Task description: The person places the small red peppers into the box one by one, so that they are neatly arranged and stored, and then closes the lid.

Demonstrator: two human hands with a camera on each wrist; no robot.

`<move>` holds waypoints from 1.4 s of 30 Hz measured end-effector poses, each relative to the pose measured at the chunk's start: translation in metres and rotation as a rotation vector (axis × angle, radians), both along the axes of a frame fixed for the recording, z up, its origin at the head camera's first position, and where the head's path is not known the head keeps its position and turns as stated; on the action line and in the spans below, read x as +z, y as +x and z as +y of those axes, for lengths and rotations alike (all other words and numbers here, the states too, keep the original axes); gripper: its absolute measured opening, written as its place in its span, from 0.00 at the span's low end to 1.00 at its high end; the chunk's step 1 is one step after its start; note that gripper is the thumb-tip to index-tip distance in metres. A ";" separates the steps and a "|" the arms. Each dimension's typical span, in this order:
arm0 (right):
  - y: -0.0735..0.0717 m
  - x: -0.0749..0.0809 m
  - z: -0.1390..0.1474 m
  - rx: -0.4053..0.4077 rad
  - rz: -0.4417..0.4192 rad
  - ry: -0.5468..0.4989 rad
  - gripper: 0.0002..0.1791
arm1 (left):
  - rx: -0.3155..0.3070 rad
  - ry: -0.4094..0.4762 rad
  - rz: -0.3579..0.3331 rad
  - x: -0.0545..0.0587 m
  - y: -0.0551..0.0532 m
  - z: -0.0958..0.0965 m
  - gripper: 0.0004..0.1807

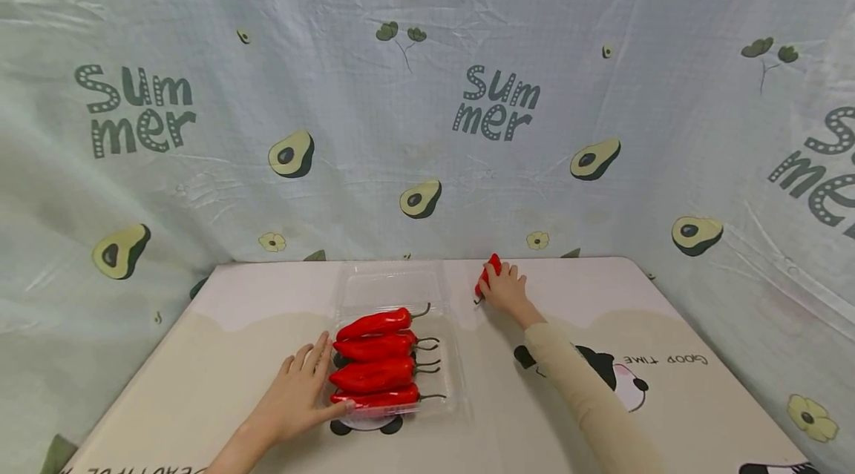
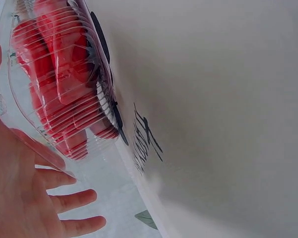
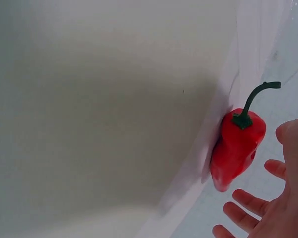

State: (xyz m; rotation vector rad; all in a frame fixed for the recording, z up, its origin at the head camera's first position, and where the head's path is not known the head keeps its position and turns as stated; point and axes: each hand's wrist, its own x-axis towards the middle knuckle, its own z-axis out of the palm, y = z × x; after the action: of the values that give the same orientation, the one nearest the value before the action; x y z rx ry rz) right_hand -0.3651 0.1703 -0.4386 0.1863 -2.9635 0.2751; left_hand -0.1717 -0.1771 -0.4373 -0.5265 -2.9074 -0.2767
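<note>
A clear plastic clamshell box [image 1: 457, 385] lies on the table with its lid [image 1: 390, 282] folded back. Several red chili peppers [image 1: 374, 375] lie side by side in it, dark stems to the right. My left hand [image 1: 294, 396] rests along the box's left side, fingers straight and thumb at the near corner; the left wrist view shows the hand [image 2: 27, 193] close against the ribbed wall. One more red pepper [image 3: 237, 148] lies near the table's far edge. My right hand [image 1: 508, 291] is over it, and in the right wrist view the fingers are spread beside the pepper, not closed round it.
The printed table [image 1: 220, 355] carries cartoon drawings and lettering. Behind it and at both sides hangs a pale curtain [image 1: 361, 125] with avocado and "summer" prints, meeting the far edge of the table. The right forearm's sleeve [image 1: 581, 400] stretches across the right half.
</note>
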 end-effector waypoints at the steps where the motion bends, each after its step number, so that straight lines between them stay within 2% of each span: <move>1: 0.001 0.000 -0.001 -0.004 -0.010 -0.005 0.24 | 0.002 0.000 0.001 0.000 0.000 0.000 0.54; 7: 0.003 -0.007 -0.003 -0.019 -0.060 0.000 0.24 | 0.005 0.000 -0.018 0.000 0.001 0.000 0.54; 13: 0.001 -0.013 -0.003 -0.023 -0.065 0.030 0.25 | 0.000 0.003 -0.019 -0.001 0.002 0.000 0.54; 22: 0.001 -0.007 -0.002 -0.023 -0.094 0.084 0.29 | 0.000 0.008 -0.017 0.001 0.001 0.000 0.54; 35: 0.002 -0.003 0.004 0.014 -0.086 0.062 0.24 | -0.008 0.018 0.008 0.000 0.000 0.001 0.53; 41: -0.007 -0.009 0.005 -0.004 -0.119 0.041 0.28 | -0.004 0.025 0.004 0.000 0.001 0.000 0.53; 42: -0.015 -0.019 0.009 -0.003 -0.092 0.048 0.30 | -0.004 0.025 0.007 0.000 0.001 0.000 0.53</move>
State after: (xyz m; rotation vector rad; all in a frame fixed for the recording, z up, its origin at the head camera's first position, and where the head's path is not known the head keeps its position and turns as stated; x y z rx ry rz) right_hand -0.3802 0.1791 -0.4574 0.1791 -3.0629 0.2177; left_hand -0.1706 -0.1768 -0.4373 -0.5286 -2.8924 -0.3103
